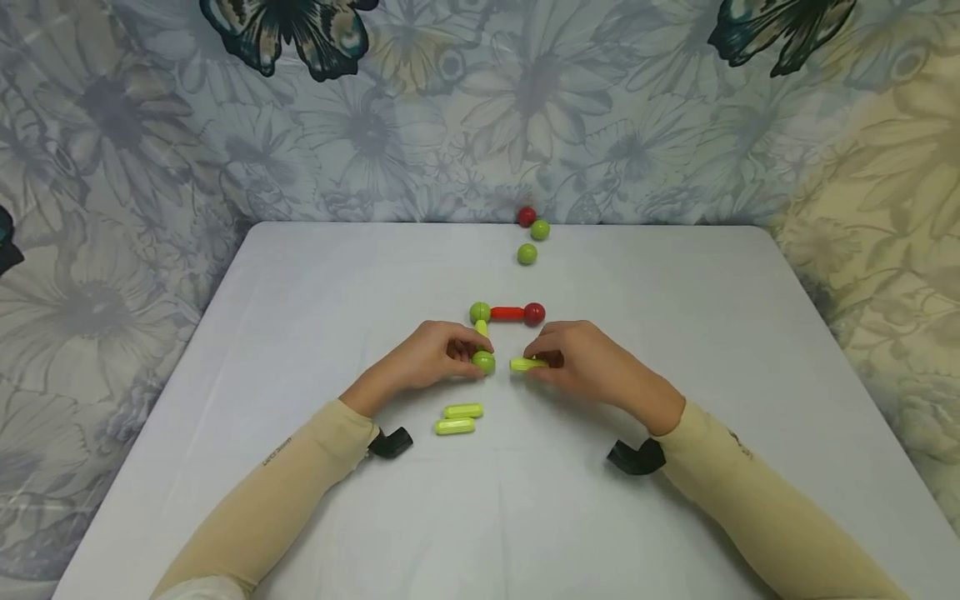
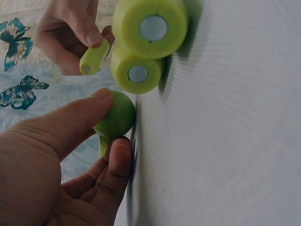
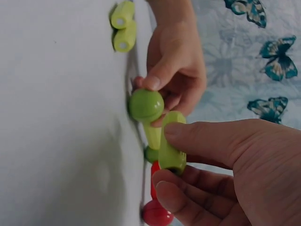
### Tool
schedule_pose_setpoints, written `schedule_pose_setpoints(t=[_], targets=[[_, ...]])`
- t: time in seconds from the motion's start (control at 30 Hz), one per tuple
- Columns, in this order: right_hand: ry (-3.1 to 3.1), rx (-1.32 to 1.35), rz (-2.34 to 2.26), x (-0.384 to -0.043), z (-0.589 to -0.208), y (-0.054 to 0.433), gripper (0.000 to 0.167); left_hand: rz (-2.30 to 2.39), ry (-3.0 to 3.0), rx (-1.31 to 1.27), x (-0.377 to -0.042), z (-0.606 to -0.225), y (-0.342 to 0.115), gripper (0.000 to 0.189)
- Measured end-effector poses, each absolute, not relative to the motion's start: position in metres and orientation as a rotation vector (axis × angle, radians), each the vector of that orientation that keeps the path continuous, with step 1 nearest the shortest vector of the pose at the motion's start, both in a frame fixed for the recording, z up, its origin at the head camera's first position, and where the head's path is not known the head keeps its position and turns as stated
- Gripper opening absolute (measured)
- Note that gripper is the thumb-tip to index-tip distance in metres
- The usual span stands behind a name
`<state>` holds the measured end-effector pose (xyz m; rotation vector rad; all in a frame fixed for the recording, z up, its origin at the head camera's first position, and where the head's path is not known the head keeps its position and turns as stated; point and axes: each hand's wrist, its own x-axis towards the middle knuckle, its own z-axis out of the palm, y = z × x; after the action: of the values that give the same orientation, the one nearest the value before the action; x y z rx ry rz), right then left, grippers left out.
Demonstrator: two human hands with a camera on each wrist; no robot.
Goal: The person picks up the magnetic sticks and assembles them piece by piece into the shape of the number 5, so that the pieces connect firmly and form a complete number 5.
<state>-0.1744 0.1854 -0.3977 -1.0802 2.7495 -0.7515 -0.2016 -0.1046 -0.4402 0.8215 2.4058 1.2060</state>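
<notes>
My left hand [image 1: 442, 357] pinches a green ball [image 1: 483, 362] between thumb and fingers, low at the white table. From that ball a yellow-green rod [image 1: 482, 328] runs back to a second green ball [image 1: 480, 312]. A red rod [image 1: 507, 313] joins that one to a red ball [image 1: 534, 313], so the chain bends in an L. Just right of the held ball, my right hand [image 1: 581, 360] grips a loose yellow-green rod [image 3: 172, 143] between thumb and fingertips. A gap separates the rod's end from the ball in the head view.
Two more yellow-green rods [image 1: 459, 418] lie side by side nearer me, left of centre. At the table's [image 1: 337, 275] far edge sit a loose red ball [image 1: 527, 217] and two green balls [image 1: 533, 242]. Flowered, butterfly-printed cloth [image 1: 450, 125] hangs behind.
</notes>
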Motion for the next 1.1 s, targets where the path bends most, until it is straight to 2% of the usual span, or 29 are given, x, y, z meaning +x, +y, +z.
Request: schedule_pose_setpoints(t=[0.33,1.1], targets=[[2.763,-1.124,-0.739,-0.191,-0.405,0.178,0.019,1.187,2.408,0.842,-0.202,-0.44,-0.104,0.03],[2.739,-1.105,-0.746,-0.193,-0.422,0.168,0.017,1.196,2.391,0.832,-0.203,-0.438,-0.105,0.032]])
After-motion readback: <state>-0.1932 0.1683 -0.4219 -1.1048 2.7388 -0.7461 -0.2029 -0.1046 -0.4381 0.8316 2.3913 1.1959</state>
